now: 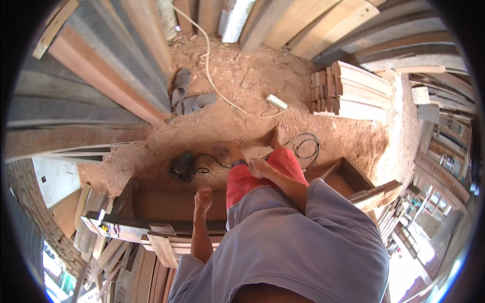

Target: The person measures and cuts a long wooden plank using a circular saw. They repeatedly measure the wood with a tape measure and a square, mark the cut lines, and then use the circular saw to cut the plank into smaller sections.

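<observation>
Head view: wooden frame (183, 225) runs lengthwise left-to-right beneath left hand (203, 198)

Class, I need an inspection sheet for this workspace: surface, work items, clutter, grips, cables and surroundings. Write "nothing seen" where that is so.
Surface: brown ground, strewn with chips and shavings.
Work items: dark power tool on the ground, left of the legs.
Clutter: grey footwear lying loose.
Left grip: over the wooden frame; nothing seen held.
Right grip: resting on the red shorts near the knee; nothing seen held.
Cables: black cord, loosely coiled; pale cord across the ground.
Surroundings: leaning planks; stacked boards.
</observation>
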Tool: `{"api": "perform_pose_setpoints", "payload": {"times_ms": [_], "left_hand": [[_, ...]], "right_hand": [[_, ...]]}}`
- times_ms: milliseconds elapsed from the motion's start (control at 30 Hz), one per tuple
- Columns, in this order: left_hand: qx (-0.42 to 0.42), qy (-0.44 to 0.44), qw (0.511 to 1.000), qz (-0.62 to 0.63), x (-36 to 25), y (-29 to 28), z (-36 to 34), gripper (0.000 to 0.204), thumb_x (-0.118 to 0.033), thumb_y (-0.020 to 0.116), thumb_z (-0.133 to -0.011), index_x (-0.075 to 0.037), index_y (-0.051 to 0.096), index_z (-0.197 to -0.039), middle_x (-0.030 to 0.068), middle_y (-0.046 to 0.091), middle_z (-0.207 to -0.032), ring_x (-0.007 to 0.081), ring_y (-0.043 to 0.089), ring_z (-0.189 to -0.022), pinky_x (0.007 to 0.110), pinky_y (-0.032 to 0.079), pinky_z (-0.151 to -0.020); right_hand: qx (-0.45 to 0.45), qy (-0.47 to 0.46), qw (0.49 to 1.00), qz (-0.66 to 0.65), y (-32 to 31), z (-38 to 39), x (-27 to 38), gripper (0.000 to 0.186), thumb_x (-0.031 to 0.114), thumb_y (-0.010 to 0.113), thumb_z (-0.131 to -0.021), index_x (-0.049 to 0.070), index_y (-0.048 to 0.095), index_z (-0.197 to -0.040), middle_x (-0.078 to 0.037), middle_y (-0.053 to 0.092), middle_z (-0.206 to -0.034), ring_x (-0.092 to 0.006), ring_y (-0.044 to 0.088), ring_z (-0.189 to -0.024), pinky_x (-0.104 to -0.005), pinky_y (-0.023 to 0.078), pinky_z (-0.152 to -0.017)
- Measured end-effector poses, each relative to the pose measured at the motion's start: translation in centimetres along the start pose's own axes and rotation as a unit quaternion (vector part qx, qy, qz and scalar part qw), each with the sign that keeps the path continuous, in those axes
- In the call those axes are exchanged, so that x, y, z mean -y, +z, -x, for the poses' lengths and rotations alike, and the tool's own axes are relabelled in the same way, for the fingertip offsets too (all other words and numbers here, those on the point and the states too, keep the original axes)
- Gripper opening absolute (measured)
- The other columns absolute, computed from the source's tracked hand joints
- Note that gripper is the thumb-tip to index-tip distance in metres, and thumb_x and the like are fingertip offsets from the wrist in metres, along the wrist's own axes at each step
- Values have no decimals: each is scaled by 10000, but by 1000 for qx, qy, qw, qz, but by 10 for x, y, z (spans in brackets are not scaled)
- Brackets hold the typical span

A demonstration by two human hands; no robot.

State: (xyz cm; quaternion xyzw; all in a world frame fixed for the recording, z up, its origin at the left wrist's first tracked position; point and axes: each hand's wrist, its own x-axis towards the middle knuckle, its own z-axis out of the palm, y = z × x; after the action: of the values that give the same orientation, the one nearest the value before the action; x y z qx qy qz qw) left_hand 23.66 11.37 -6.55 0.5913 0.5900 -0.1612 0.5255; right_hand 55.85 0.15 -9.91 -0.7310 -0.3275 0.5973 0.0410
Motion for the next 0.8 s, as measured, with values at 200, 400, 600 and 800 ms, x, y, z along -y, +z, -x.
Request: {"api": "perform_pose_setpoints", "payload": {"times_ms": [200,400,600,800], "left_hand": [[134,-12,990,-46,-66,92,-2,551,-389,584,-955,-91,549,-1418,246,541,-1451,406,536,-1334,463,437,-1100],[202,15,948,-247,-146,149,-6,757,-482,593,-948,-135,365,-1582,330,250,-1615,530,293,-1470,563,269,-1210],[205,45,920,-331,-159,190,-31,841,-519,622,-894,-139,345,-1591,366,119,-1636,580,215,-1475,599,267,-1200],[198,-68,850,-484,-259,222,-65,793,-497,645,-866,-155,426,-1547,317,137,-1644,542,268,-1450,568,323,-1177]], "right_hand": [[-104,41,993,-38,-27,-3,-85,300,302,553,-926,57,716,-982,-213,730,-997,-380,713,-971,-490,559,-838],[-71,120,990,16,-42,-15,-217,343,290,568,-887,63,725,-1091,-236,711,-1138,-412,674,-1101,-494,540,-929],[-116,247,932,-238,-110,11,-272,425,344,589,-900,64,711,-1195,-254,689,-1227,-419,625,-1220,-473,497,-1034],[-192,287,881,-322,-71,-49,-386,597,302,684,-869,57,572,-1401,-267,649,-1310,-416,600,-1263,-446,480,-1059]]}}
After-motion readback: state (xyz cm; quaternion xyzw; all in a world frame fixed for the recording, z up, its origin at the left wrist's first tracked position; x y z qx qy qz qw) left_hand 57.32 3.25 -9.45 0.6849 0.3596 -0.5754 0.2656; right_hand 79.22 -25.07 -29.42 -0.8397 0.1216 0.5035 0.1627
